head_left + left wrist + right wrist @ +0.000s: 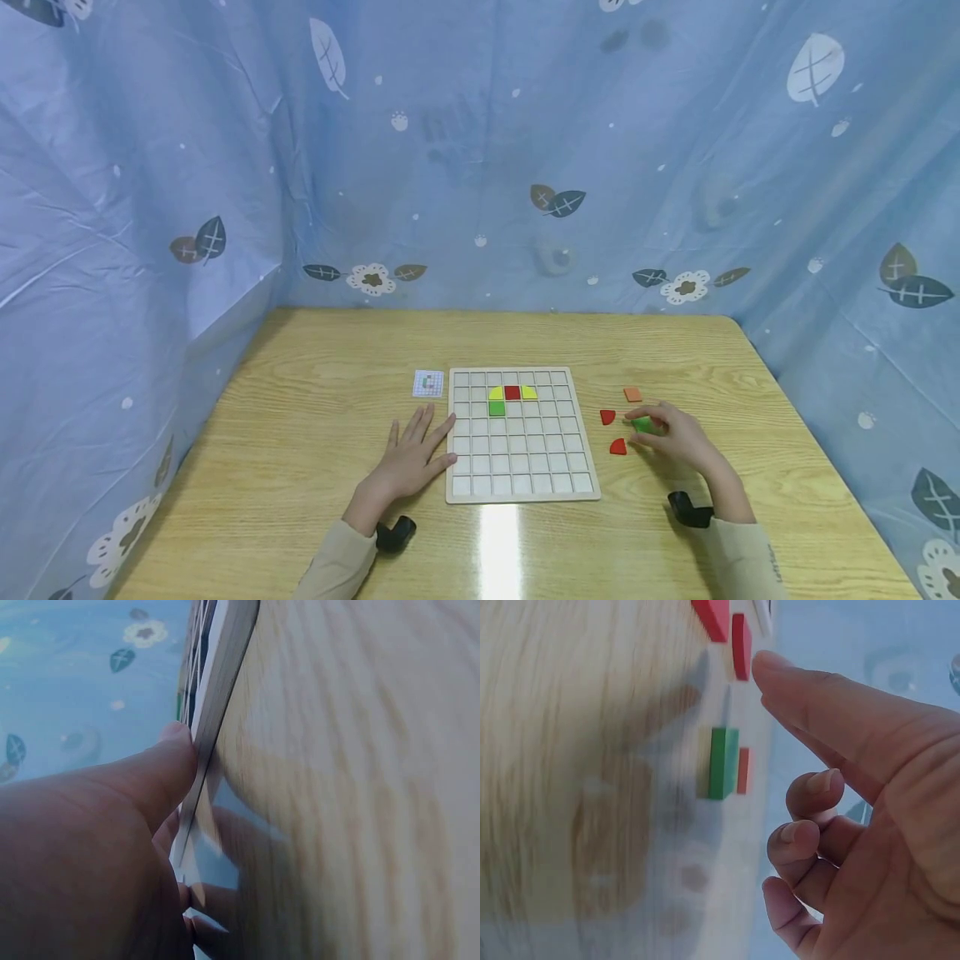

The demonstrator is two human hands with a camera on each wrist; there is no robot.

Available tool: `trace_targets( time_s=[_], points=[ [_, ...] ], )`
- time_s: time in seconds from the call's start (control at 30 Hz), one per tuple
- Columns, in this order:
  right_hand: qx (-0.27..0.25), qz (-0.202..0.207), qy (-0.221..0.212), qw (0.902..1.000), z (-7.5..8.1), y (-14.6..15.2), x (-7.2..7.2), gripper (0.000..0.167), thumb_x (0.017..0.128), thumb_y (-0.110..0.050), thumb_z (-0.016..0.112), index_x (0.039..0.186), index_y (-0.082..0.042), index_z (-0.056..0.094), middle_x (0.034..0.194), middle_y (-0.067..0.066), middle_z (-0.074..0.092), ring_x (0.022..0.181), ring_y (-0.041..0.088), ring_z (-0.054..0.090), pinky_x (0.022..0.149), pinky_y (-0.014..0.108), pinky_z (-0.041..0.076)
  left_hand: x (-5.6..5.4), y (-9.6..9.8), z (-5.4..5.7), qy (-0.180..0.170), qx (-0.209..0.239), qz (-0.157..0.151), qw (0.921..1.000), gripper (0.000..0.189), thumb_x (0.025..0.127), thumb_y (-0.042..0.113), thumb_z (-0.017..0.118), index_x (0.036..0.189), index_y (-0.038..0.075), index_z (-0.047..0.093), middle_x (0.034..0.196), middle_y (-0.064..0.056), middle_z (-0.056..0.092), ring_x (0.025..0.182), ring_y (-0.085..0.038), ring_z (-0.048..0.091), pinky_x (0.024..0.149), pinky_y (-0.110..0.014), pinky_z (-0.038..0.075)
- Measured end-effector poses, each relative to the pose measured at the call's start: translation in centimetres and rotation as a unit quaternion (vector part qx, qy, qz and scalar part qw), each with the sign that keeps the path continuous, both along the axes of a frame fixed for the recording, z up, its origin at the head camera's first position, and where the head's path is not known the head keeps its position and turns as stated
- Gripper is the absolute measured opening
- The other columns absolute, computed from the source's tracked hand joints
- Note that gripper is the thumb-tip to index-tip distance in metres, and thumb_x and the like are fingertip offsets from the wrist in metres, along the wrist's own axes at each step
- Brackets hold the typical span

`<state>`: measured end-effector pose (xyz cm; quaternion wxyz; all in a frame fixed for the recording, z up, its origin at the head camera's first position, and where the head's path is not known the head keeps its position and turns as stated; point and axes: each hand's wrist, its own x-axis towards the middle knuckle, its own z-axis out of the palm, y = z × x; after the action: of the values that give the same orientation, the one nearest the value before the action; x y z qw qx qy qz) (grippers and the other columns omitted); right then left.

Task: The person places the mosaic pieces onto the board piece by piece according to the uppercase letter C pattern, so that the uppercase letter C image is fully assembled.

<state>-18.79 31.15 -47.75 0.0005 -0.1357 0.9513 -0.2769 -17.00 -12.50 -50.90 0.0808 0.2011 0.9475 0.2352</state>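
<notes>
The green flat-sided block (645, 426) is lying on the light wooden table (337, 350), long axis unclear, just left of your nearer right hand's palm; that right hand (678, 437) is hovering, thumb and fingers parted, pinching nothing. Your left hand (408, 458) is resting spread against the gridded wooden board (527, 445).

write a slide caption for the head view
Left grip spread at the edge of a gridded board, right grip poised above a loose green tile, red and orange pieces nearby.
</notes>
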Motion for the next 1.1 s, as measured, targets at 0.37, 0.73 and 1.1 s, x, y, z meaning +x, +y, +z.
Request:
trace_targets(
  time_s=[0.37, 0.73, 1.1],
  points=[
    [0.018, -0.031, -0.015, 0.9993, -0.3, 1.7, 0.1, 0.035, 0.081, -0.017, 0.071, 0.114, -0.008, 0.064, 0.090, 0.009, 0.058, 0.075, 0.017, 0.045, 0.063, 0.033, 0.036, 0.0, -0.2, -0.5, 0.006, 0.012, -0.005, 0.9999, 0.060, 0.096, 0.045, 0.043, 0.147, 0.020, 0.026, 0.154, -0.019, 0.010, 0.142, -0.038, 0.004, 0.107, -0.065, -0.003],
    [0.018, -0.034, -0.020, 0.9990, -0.7, 2.4, -0.1, 0.026, 0.084, -0.014, 0.068, 0.109, -0.009, 0.065, 0.080, 0.002, 0.054, 0.068, 0.015, 0.038, 0.063, 0.032, 0.027, 0.1, 0.0, 0.6, -0.007, -0.009, 0.006, 0.9999, 0.058, 0.096, 0.045, 0.043, 0.147, 0.021, 0.028, 0.155, -0.017, 0.010, 0.142, -0.035, 0.004, 0.108, -0.063, -0.002],
    [0.022, -0.036, -0.008, 0.9991, -0.7, 2.1, 0.0, 0.025, 0.084, -0.018, 0.068, 0.108, -0.009, 0.065, 0.079, 0.002, 0.052, 0.068, 0.013, 0.038, 0.062, 0.030, 0.027, 0.2, 0.0, 0.5, -0.011, -0.006, 0.008, 0.9999, 0.059, 0.095, 0.044, 0.044, 0.147, 0.021, 0.028, 0.154, -0.017, 0.010, 0.142, -0.036, 0.004, 0.108, -0.063, -0.001]
  ],
)
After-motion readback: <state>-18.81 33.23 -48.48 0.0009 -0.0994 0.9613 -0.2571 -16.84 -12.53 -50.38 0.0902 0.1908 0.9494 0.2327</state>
